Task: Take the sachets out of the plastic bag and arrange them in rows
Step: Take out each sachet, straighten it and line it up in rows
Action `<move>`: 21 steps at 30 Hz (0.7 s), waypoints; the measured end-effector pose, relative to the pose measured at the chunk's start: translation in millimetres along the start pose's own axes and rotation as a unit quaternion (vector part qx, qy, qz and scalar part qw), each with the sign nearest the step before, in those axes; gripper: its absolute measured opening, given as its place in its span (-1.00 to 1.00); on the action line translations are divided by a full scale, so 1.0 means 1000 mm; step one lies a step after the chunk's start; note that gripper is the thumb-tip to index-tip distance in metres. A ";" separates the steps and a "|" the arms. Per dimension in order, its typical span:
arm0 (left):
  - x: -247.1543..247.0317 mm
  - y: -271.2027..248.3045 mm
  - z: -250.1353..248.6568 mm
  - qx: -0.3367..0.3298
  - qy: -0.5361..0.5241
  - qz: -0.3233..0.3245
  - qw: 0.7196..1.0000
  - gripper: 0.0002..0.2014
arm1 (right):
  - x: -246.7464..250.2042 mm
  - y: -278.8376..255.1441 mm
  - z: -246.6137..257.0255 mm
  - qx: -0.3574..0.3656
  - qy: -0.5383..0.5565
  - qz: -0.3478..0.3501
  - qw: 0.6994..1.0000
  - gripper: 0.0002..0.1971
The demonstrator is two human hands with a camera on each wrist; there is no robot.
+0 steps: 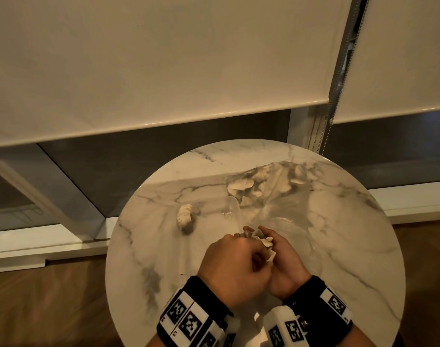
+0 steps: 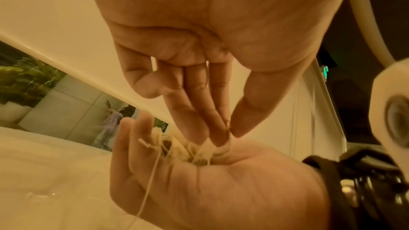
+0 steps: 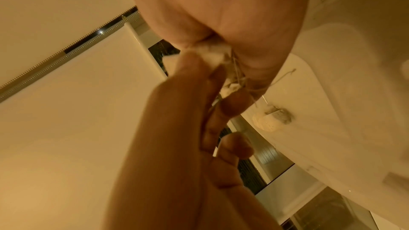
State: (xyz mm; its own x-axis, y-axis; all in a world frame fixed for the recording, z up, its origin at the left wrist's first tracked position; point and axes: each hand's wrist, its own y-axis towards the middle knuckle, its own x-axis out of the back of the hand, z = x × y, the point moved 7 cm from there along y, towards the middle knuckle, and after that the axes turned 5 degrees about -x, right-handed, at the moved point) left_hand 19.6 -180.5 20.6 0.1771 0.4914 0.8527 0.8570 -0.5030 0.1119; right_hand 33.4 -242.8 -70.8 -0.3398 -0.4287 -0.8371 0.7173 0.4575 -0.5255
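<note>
Round marble bench carrying a clear plastic bag, far right of centre, with pale sachets inside. One sachet lies alone on the bench, left of the bag. Near edge: right hand, palm up and cupped, cradles a sachet with tangled strings; left hand has its grip pinched on one string, thumb against fingertips.

Cream sachets; clear plastic bag; grey-veined white marble table.
</note>
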 end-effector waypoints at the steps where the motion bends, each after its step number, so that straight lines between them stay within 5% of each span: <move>1: 0.002 -0.001 0.002 0.005 -0.024 -0.007 1.000 -0.77 | 0.002 0.001 0.001 0.005 0.001 -0.003 1.000 -0.77; 5: 0.021 -0.005 0.010 0.010 -0.153 -0.044 0.987 -0.82 | 0.003 0.000 0.005 0.022 0.025 0.001 0.999 -0.77; 9: 0.047 -0.006 0.018 -0.010 -0.161 -0.058 0.985 -0.91 | 0.008 0.004 0.009 0.037 0.041 -0.009 0.998 -0.77; 15: 0.063 -0.001 0.045 -0.020 -0.123 -0.027 0.992 -0.85 | 0.011 0.007 0.011 0.054 0.056 -0.021 0.997 -0.76; 21: 0.058 0.009 0.137 0.105 0.036 -0.012 0.994 -0.88 | 0.013 0.004 0.011 0.040 0.072 -0.023 0.996 -0.73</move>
State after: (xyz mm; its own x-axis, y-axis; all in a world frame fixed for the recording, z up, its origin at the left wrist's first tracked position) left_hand 104.2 -59.2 1.6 0.1271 0.4444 0.8868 0.9438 -0.3291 0.0296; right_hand 38.1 -255.0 -82.0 -0.4528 -0.3288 -0.8288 0.7436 0.3735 -0.5545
